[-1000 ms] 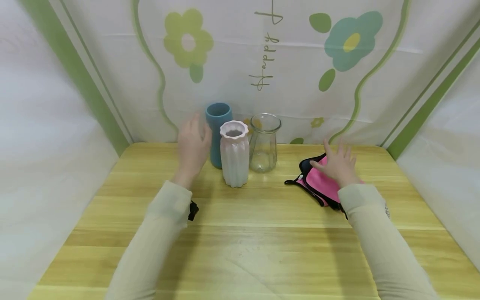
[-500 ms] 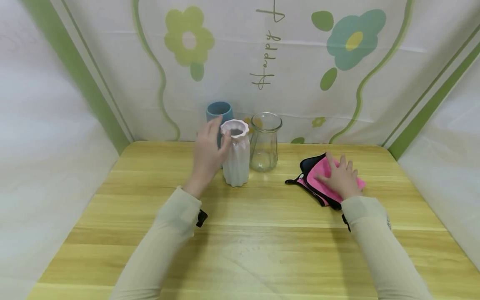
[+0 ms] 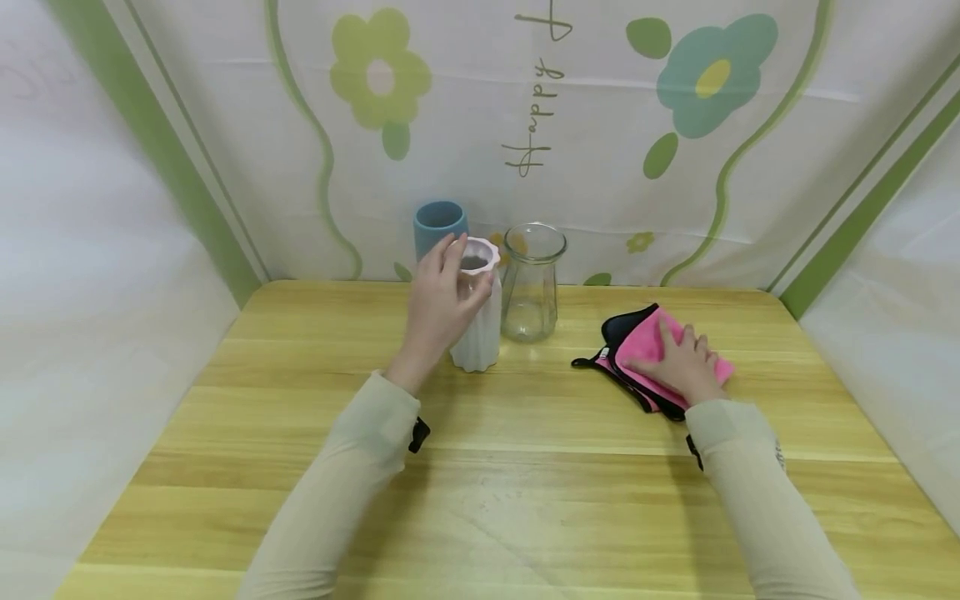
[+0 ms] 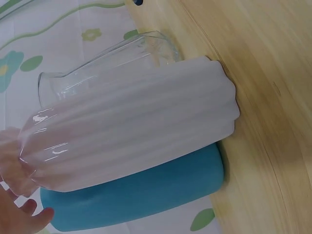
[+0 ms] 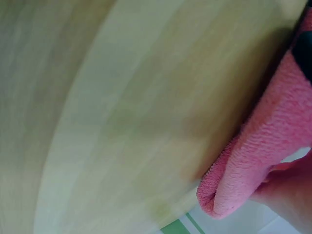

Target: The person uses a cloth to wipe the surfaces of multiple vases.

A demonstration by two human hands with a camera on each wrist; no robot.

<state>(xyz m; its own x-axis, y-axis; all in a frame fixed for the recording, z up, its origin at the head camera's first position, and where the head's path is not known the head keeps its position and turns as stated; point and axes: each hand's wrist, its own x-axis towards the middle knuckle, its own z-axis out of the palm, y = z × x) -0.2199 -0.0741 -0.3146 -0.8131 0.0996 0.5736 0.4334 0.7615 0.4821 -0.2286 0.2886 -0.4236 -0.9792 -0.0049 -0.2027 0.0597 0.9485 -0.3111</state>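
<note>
In the head view, the left hand is at the neck of a white ribbed vase, its thumb across the front and its fingers by the rim. The left wrist view shows that vase large, with fingertips beside its pinkish neck at the lower left. At the right, the right hand lies on a folded pink cloth with black edging, fingers bent and gripping it. The right wrist view shows the cloth raised in a fold, with part of the hand behind it.
A blue vase stands behind the white one, partly hidden. Just right of it is a clear glass vase. All stand on a wooden table, near a printed curtain at the back.
The left hand has moved right, from beside the blue vase to the white vase's neck. The right hand has come down onto the pink cloth, its fingers now more bent.
</note>
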